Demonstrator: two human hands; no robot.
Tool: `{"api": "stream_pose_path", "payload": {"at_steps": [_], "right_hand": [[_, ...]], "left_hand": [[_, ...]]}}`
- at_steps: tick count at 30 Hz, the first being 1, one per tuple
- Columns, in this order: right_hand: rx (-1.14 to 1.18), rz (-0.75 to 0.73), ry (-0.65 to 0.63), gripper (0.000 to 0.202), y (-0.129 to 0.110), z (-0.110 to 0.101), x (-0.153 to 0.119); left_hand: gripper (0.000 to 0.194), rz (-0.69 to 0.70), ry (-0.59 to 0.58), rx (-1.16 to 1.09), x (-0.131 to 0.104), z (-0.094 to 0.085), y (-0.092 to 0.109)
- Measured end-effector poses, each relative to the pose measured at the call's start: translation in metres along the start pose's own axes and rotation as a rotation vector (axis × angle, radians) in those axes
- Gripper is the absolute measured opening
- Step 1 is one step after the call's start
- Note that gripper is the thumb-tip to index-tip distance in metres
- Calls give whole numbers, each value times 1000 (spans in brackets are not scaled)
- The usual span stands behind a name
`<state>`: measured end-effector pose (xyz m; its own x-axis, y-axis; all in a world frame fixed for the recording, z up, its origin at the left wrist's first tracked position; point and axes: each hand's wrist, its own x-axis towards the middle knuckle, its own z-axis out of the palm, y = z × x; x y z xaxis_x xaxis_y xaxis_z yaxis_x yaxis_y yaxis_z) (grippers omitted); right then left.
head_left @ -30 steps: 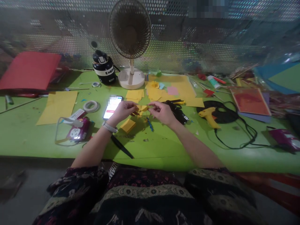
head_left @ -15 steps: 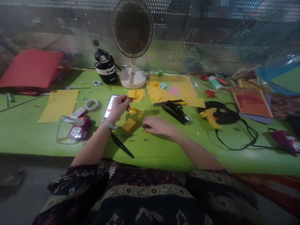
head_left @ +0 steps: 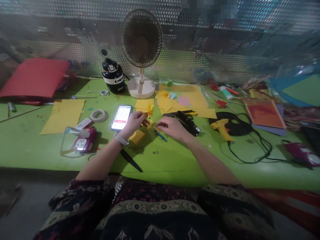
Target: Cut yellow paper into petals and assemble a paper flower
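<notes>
My left hand (head_left: 136,122) reaches over the green table with fingers bent together. A folded yellow paper piece (head_left: 150,108) rises from its fingertips. My right hand (head_left: 172,127) faces it, thumb and fingers pinched; whatever lies between them is too small to make out. Small yellow paper bits (head_left: 150,125) are between the two hands. A small blue thing (head_left: 161,136) lies just below my right fingers. Under my left wrist area sit an orange-yellow paper stack (head_left: 137,137) and a long black tool (head_left: 132,160). A lit phone (head_left: 121,117) is beside my left hand.
Behind are a fan (head_left: 141,87), a black bottle (head_left: 113,76) and yellow sheets (head_left: 200,96). To the right lie a black stapler (head_left: 187,123) and a yellow glue gun (head_left: 221,128) with its cable. A tape roll (head_left: 98,116) and a purple power socket (head_left: 86,141) are left.
My left hand has moved right and nearer, with the folded yellow paper at its fingers. My right hand has shifted slightly away from me, uncovering the blue thing. The view has tilted slightly.
</notes>
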<state>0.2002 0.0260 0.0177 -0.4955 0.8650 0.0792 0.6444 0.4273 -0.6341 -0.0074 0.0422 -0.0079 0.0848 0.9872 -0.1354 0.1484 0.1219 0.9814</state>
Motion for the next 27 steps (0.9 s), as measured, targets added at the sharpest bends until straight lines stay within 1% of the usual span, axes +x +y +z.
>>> {"api": "stream_pose_path", "payload": {"at_steps": [2, 5, 8, 10, 19, 27], "right_hand": [[78, 52, 61, 9, 3, -3, 1], [195, 110, 89, 7, 8, -5, 3], [265, 161, 91, 8, 10, -6, 4], [272, 181, 89, 9, 10, -7, 4], [240, 178, 74, 10, 10, -7, 5], [262, 163, 84, 8, 11, -7, 4]], "left_hand": [[31, 3, -73, -33, -3, 4, 0], [37, 29, -186, -83, -5, 4, -3], [38, 43, -250, -100, -3, 1, -8], [39, 48, -278, -99, -2, 0, -10], [41, 64, -286, -52, -4, 2, -8], [40, 63, -258, -75, -5, 3, -6]]}}
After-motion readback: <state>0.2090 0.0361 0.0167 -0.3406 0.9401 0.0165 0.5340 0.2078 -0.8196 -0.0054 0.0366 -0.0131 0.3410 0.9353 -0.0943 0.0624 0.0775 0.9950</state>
